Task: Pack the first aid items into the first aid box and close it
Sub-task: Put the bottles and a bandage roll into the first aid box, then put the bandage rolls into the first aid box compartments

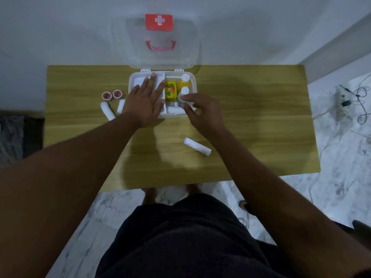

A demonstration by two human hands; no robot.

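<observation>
The white first aid box stands open on the wooden table, its clear lid with a red cross raised at the back. Inside are a yellow packet, an orange bottle and a white bottle. My left hand lies flat with spread fingers over the box's left compartment. My right hand grips the white bottle at the box's right front. A white bandage roll lies on the table in front of the box.
Left of the box lie two red-rimmed tape rolls and two white bandage rolls. A wall rises behind the table. Cables and a power strip sit on the marble floor to the right.
</observation>
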